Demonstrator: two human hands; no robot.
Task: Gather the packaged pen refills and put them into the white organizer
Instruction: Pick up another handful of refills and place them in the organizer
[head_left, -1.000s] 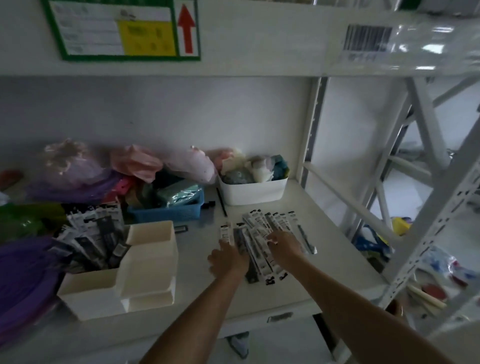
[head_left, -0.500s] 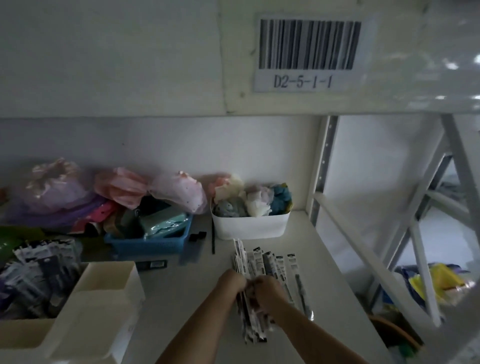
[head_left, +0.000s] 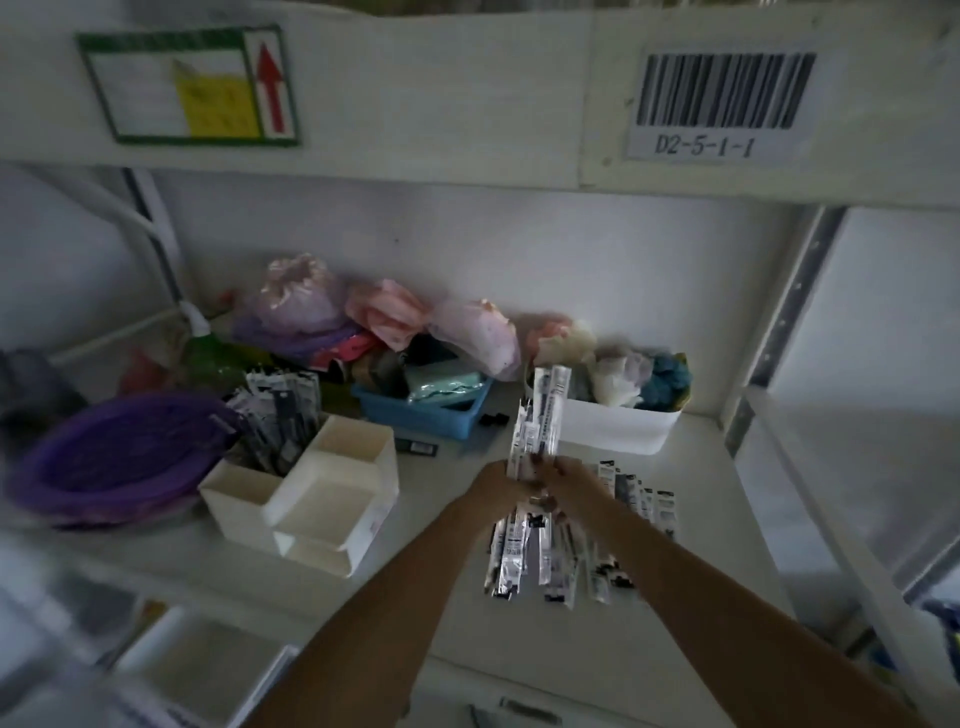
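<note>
A bundle of packaged pen refills is lifted off the shelf, gripped in the middle by my left hand and my right hand, which meet around it. Its upper end rises in front of a white bin, its lower end fans out below my hands. A few refill packs still lie flat on the shelf to the right of my hands. The white organizer stands to the left, with several refill packs upright in its back compartment; its front compartments look empty.
A white bin of rolled cloths stands just behind my hands. A blue tray and plastic bags fill the back. A purple basin sits at the left. A shelf beam with a barcode label hangs overhead; a metal upright stands at the right.
My hands have raised the gathered bundle from the shelf surface so that it stands more upright. The camera has swung left, bringing the organizer back into fuller view.
</note>
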